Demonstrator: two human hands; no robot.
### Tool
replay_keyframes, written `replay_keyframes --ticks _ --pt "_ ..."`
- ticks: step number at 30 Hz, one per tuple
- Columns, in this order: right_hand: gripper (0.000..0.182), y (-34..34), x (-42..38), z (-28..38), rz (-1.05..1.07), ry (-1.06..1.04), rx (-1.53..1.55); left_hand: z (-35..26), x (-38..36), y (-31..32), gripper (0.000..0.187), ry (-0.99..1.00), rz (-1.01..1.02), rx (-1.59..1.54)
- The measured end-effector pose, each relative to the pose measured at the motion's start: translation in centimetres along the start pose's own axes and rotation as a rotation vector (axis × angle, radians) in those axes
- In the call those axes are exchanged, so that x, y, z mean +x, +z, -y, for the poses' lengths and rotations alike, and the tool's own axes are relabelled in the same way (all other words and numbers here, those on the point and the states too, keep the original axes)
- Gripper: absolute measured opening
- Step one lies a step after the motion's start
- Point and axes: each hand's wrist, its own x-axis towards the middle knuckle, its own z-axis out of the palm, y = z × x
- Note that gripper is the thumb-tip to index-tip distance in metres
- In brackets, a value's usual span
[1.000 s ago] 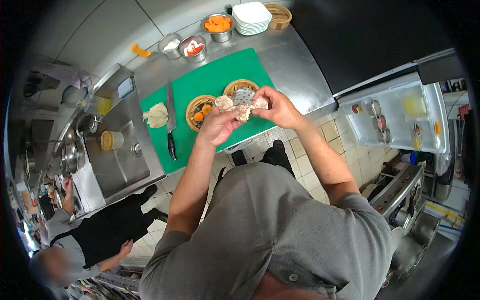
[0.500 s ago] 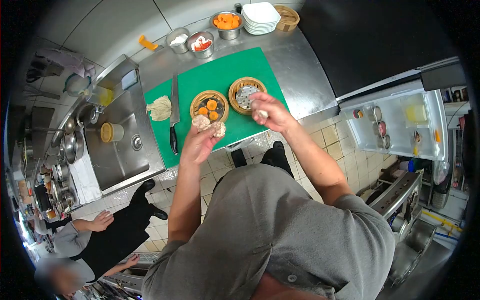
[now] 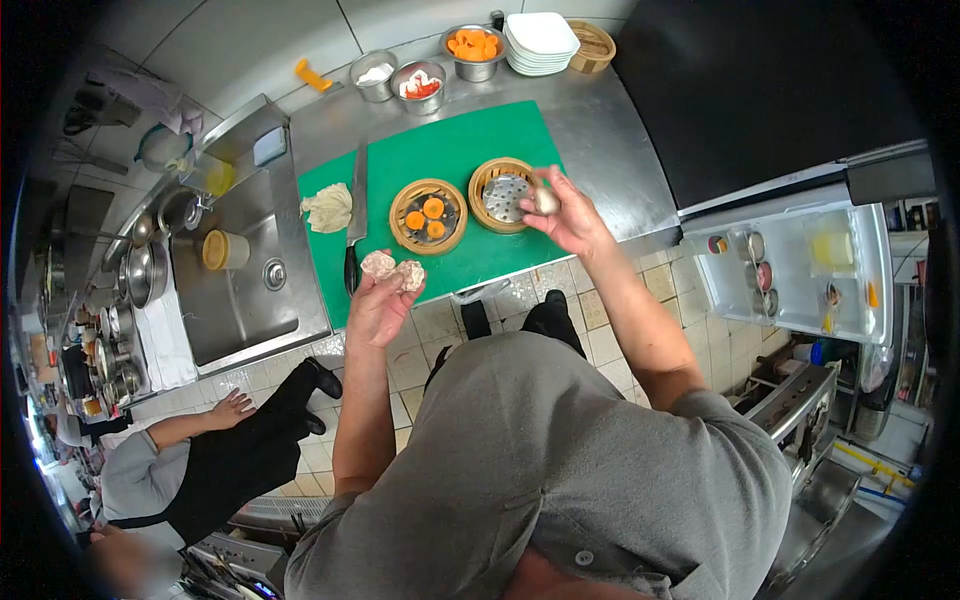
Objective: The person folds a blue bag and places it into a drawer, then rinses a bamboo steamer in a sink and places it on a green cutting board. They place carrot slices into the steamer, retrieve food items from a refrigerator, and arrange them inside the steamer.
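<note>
My left hand (image 3: pixel 378 308) holds two pale, lumpy dumplings (image 3: pixel 410 276) at its fingertips, below the left bamboo steamer. Three orange carrot slices (image 3: pixel 433 208) lie inside that left steamer (image 3: pixel 458 235). Between the fingers of my right hand (image 3: pixel 570 215) is a smaller whitish piece (image 3: pixel 545 201), at the right edge of the second bamboo steamer (image 3: pixel 503 225). A perforated metal plate (image 3: pixel 504 198) lines this second steamer, and no food shows on it. Both steamers rest on a green cutting board (image 3: pixel 480 258).
A knife (image 3: pixel 358 200) and a crumpled cloth (image 3: pixel 328 208) lie at the board's left. Behind stand metal bowls (image 3: pixel 475 70), white plates (image 3: pixel 541 45) and another steamer (image 3: pixel 591 48). A sink (image 3: pixel 240 310) is left, an open drawer (image 3: pixel 790 270) right. A co-worker (image 3: pixel 225 460) stands lower left.
My left hand has drawn back from the left steamer with the dumplings, uncovering its front rim. My right hand has turned, showing the whitish piece more clearly. The camera view has shifted slightly.
</note>
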Motion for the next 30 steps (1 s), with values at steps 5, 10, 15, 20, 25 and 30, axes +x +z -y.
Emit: replay_keyframes --ticks 5,10,15,20,25,30 --pt "0.041 0.2 2.4 0.4 0.162 -0.084 -0.139 0.2 0.0 0.1 0.043 -0.013 0.034 0.003" --pt "0.031 1.1 4.2 -0.1 -0.143 -0.354 -1.132 0.5 -0.4 -0.1 0.044 -0.005 0.033 0.012" --pt "0.023 0.5 7.2 -1.4 -0.191 -0.623 -1.529 1.1 -0.5 -0.4 0.044 -0.013 0.028 0.027" --pt "0.027 -0.3 9.5 -2.4 -0.145 -0.622 -1.729 1.5 -0.6 1.9 0.04 -0.014 -0.018 -0.036" --pt "0.065 6.1 2.0 -0.1 0.065 -0.609 -1.602 2.1 0.1 3.9 0.043 0.117 -0.046 0.027" --pt "0.059 10.8 -2.9 -3.2 0.524 -0.539 -1.268 2.4 1.5 6.1 0.046 0.1 0.046 0.087"
